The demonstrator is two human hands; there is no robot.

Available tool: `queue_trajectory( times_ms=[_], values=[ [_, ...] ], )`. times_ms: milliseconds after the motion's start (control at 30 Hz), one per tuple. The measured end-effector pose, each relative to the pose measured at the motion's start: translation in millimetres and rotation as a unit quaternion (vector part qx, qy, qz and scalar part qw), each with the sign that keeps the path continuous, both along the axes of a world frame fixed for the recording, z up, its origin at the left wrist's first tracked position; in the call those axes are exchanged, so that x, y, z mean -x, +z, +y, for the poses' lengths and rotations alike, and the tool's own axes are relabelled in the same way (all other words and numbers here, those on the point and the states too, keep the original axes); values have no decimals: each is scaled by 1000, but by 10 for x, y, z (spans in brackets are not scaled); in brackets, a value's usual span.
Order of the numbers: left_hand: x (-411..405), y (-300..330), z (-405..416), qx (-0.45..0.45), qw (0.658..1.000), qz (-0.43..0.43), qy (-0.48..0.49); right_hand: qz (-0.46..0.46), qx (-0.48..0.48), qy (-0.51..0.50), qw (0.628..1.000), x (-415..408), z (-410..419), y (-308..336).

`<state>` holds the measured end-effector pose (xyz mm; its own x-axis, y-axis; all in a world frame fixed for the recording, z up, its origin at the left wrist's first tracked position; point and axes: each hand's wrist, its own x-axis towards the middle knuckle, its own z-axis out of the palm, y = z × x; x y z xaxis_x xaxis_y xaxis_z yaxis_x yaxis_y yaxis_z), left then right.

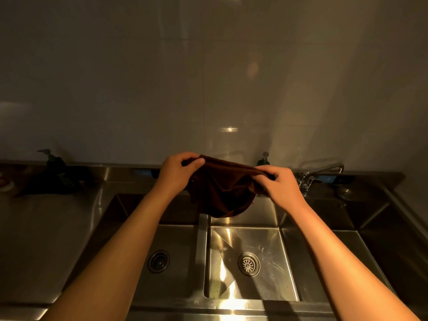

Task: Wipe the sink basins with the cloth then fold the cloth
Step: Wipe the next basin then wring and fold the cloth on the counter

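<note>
Both hands up: left hand [177,169] and right hand [281,184] each pinch the cloth [221,191], stretched above the sink [201,230].

Dark brown cloth [220,191]: held up in the air over the divider between two basins, top edge stretched taut, the rest sagging in loose folds below. Sink basins [287,262]: stainless steel, side by side. Left one in shade, right one sunlit with wet streaks. A round drain sits in each floor.
</note>
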<state>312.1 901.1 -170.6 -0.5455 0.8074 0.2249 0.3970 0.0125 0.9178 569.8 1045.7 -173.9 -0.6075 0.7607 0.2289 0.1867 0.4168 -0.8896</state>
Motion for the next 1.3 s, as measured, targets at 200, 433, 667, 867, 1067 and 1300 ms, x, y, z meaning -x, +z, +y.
queue_trajectory(
  times_ms=[200,433,667,867,1067,1300],
  values=[
    [41,-88,-45,56,998,15,-12,19,-62,-58,996,74,69,235],
    [-52,-179,-132,76,995,56,-43,25,-55,-49,997,162,89,440],
    [-238,-15,-150,71,992,61,-84,4,-14,-20,1000,239,53,461],
    [-503,-9,-42,127,975,63,-169,-9,58,74,996,385,-93,576],
    [-531,-163,-54,130,980,46,-142,5,94,62,994,358,-53,692],
    [-431,-166,1,132,970,196,-51,-118,-32,1,993,192,23,500]
  ],
)
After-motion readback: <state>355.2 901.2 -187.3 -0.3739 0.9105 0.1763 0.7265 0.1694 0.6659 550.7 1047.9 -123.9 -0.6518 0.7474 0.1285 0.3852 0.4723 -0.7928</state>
